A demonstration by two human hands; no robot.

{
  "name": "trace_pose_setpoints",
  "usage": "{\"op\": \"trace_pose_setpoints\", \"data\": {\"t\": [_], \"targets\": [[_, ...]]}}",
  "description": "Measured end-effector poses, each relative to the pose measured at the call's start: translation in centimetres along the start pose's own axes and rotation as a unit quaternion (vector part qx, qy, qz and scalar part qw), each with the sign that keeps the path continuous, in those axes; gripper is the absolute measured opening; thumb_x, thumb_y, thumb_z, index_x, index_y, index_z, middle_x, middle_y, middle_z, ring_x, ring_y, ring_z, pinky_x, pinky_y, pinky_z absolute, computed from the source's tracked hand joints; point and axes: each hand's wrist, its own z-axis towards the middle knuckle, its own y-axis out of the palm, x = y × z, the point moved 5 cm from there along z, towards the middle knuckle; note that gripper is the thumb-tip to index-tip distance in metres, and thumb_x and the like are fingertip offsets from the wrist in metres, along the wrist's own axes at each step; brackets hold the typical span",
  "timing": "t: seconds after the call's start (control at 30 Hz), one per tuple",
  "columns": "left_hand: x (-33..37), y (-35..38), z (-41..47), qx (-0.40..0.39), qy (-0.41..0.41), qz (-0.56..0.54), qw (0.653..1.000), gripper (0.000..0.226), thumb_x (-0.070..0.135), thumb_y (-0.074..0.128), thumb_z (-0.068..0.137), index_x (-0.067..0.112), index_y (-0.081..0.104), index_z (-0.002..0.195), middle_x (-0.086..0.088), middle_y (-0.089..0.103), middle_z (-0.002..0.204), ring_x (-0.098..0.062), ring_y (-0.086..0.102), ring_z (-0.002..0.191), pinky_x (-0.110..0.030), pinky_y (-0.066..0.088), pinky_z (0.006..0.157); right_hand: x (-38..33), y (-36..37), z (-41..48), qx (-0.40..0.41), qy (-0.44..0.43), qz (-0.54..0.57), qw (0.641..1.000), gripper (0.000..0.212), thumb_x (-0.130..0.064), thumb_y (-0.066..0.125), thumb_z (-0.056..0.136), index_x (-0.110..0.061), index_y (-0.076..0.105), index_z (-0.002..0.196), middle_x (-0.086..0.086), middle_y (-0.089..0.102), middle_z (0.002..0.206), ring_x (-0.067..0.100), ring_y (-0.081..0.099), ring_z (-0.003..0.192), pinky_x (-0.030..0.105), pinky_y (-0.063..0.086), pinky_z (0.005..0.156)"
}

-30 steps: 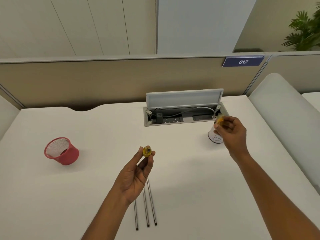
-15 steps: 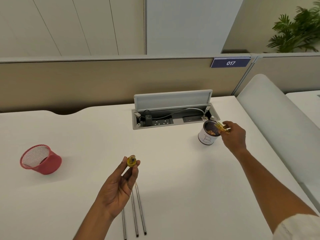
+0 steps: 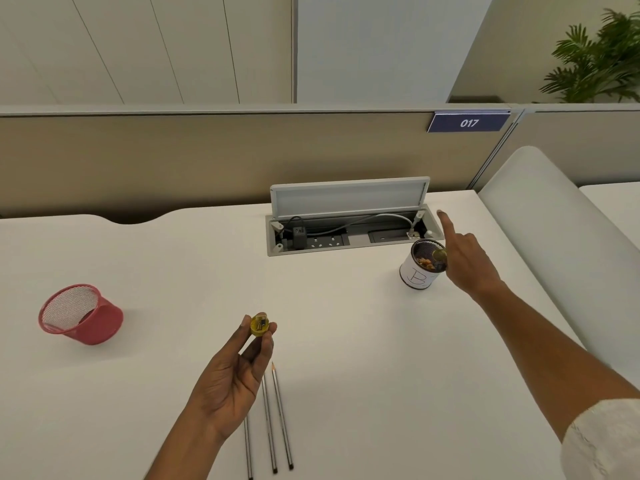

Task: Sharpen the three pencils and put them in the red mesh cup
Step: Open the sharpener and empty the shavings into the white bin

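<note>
My left hand (image 3: pixel 239 372) pinches a small yellow sharpener body (image 3: pixel 259 324) between thumb and fingertips above the table's middle. Three grey pencils (image 3: pixel 278 410) lie side by side on the white table, partly under that hand; the rightmost shows a pointed tip. The red mesh cup (image 3: pixel 81 315) stands at the left, apart from both hands. My right hand (image 3: pixel 465 259) is over the white tin (image 3: pixel 417 277), holding the sharpener's yellowish cap (image 3: pixel 440 254) at the tin's mouth, index finger stretched out. Shavings show inside the tin.
An open cable box (image 3: pixel 349 233) with sockets and a raised lid is sunk into the table at the back. A beige partition (image 3: pixel 207 161) runs behind it. A white padded divider (image 3: pixel 554 244) borders the right side.
My right hand has moved down and over the white tin with the cap. The view has shifted right, so the red cup sits further left. My left hand holds still.
</note>
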Motion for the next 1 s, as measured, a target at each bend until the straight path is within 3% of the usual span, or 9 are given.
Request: {"op": "trace_pose_setpoints", "data": {"t": [0.07,0.13,0.17,0.33,0.43,0.47,0.63,0.9,1.0], "targets": [[0.0,0.0,0.0,0.001,0.000,-0.002,1.000,0.025,0.015,0.077,0.078,-0.003,0.083,0.095,-0.024,0.078,0.107,-0.022,0.079,0.077,-0.030,0.067,0.065,0.0,0.1,0.4,-0.022,-0.009,-0.032,0.999,0.080,0.010,0.056,0.089,-0.015,0.026,0.159,0.018,0.062,0.095,0.036,0.051,0.093,0.046,0.050,0.070],[0.1,0.0,-0.1,0.001,0.002,-0.004,1.000,0.026,0.014,0.077,0.077,-0.003,0.083,0.095,-0.024,0.078,0.106,-0.022,0.079,0.077,-0.030,0.067,0.064,0.2,0.1,0.7,-0.057,-0.013,-0.056,0.997,0.046,0.004,0.056,0.092,-0.004,0.056,0.137,0.022,0.067,0.108,0.039,0.054,0.103,0.049,0.054,0.080],[0.2,-0.1,-0.1,0.002,0.003,-0.005,1.000,0.026,0.014,0.077,0.077,-0.003,0.083,0.095,-0.024,0.078,0.106,-0.022,0.079,0.077,-0.031,0.067,0.064,0.3,0.2,0.7,-0.064,-0.008,-0.057,0.996,0.037,0.003,0.057,0.093,-0.001,0.061,0.129,0.023,0.067,0.110,0.040,0.054,0.105,0.049,0.054,0.082],[0.4,-0.1,-0.3,0.006,0.007,-0.011,1.000,0.023,0.012,0.079,0.076,-0.003,0.083,0.093,-0.025,0.078,0.105,-0.024,0.080,0.078,-0.031,0.067,0.064,0.3,-0.1,0.8,-0.004,0.011,0.029,1.000,0.071,0.001,0.064,0.089,-0.012,0.035,0.152,0.021,0.064,0.097,0.040,0.054,0.093,0.042,0.042,0.068],[0.4,0.1,-0.5,0.004,0.009,-0.011,1.000,0.020,0.013,0.077,0.079,-0.003,0.083,0.089,-0.025,0.078,0.103,-0.024,0.080,0.077,-0.031,0.067,0.064,0.9,0.1,1.0,-0.004,0.013,0.019,1.000,0.042,0.001,0.062,0.090,-0.004,0.062,0.132,0.025,0.068,0.100,0.042,0.056,0.096,0.040,0.045,0.072],[0.4,0.2,-0.5,0.002,0.009,-0.011,1.000,0.020,0.013,0.077,0.079,-0.003,0.083,0.089,-0.025,0.078,0.102,-0.024,0.080,0.076,-0.031,0.067,0.064,1.1,0.1,1.0,-0.005,0.025,0.029,0.999,0.040,0.002,0.062,0.090,-0.003,0.063,0.129,0.026,0.069,0.102,0.044,0.057,0.098,0.042,0.047,0.074],[0.5,0.5,-0.9,-0.002,0.009,-0.005,1.000,0.020,0.014,0.077,0.079,-0.003,0.083,0.088,-0.024,0.078,0.100,-0.023,0.079,0.074,-0.031,0.067,0.065,1.0,0.1,0.5,0.007,0.062,0.115,0.991,0.073,0.004,0.070,0.085,-0.011,0.037,0.148,0.028,0.071,0.112,0.049,0.060,0.103,0.052,0.053,0.079],[0.5,0.6,-1.3,-0.010,0.003,-0.007,1.000,0.024,0.014,0.081,0.077,-0.004,0.083,0.093,-0.022,0.079,0.100,-0.027,0.081,0.084,-0.034,0.068,0.065,0.6,0.7,-0.1,0.020,0.049,0.124,0.991,0.072,0.004,0.065,0.089,-0.012,0.033,0.151,0.027,0.072,0.108,0.049,0.063,0.098,0.050,0.052,0.078],[0.5,0.5,-1.3,-0.017,-0.001,-0.008,1.000,0.024,0.015,0.078,0.082,-0.004,0.083,0.096,-0.021,0.079,0.101,-0.028,0.081,0.089,-0.035,0.068,0.066,0.9,0.8,0.0,0.020,0.044,0.093,0.994,0.050,0.001,0.062,0.091,-0.009,0.055,0.139,0.027,0.071,0.106,0.048,0.061,0.099,0.050,0.054,0.084]]}}
